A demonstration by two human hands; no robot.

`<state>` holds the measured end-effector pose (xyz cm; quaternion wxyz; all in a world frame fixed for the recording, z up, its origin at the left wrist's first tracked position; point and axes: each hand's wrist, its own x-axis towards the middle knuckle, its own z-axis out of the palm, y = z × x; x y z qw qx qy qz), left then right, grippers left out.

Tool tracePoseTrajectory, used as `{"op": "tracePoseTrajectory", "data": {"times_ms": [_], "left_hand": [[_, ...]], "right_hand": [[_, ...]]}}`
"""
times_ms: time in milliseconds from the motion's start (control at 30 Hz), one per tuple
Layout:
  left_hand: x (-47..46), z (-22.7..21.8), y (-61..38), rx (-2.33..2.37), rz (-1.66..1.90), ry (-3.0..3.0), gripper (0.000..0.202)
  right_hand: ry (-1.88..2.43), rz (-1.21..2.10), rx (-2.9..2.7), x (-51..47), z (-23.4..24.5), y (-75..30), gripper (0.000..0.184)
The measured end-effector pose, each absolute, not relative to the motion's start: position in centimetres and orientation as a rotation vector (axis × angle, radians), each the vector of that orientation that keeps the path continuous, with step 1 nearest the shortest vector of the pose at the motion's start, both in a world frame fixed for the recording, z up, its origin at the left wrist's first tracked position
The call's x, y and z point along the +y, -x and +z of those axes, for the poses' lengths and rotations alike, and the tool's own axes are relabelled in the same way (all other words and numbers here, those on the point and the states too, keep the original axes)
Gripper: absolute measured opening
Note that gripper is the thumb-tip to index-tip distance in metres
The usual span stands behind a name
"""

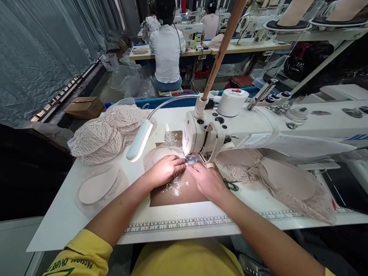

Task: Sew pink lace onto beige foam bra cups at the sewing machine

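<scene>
One piece of beige lace (156, 153), lying on the brown plate (169, 199) just left of the sewing machine (198, 132), partly hidden, with its right end reaching toward the presser foot (191, 160). Position relative to the left fingers (178, 164): underneath and just beyond. Long axis seemingly left to right, though too covered to tell for certain. Nearer to most of the lace, the left hand (165, 171), palm down, fingers close together and pressed flat. On the opposite side of the foot, the right hand (208, 182), thumb and forefinger reaching in almost to the left fingertips. For either hand, cannot tell whether pinching fabric or merely pressing.

Machine head close above both hands, so little room upward or forward. More room toward the near side: brown plate, then counter (63, 214), with a ruler strip (184, 224) along the near edge. Leftward, past the lamp (140, 141), a single cup piece (99, 187); farther back, a heap of lace pieces (106, 130). Rightward, just beside the right hand, dark snips (236, 188), then beige cup pieces (290, 178) out to the near edge. Past the far edge, well apart, a seated co-worker (168, 53).
</scene>
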<state>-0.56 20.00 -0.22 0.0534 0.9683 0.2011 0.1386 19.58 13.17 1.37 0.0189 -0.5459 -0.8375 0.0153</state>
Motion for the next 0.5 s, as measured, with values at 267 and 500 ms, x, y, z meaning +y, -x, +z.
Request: {"op": "tracePoseTrajectory", "data": {"times_ms": [267, 500], "left_hand": [[20.6, -0.6, 0.7, 0.661, 0.441, -2.892, 0.040], [20.9, 0.1, 0.5, 0.768, 0.397, -2.853, 0.044]], "right_hand": [[1.674, -0.007, -2.525, 13.3, 0.8, -19.7, 0.043], [1.613, -0.007, -2.462, 13.4, 0.1, -20.1, 0.042]]}}
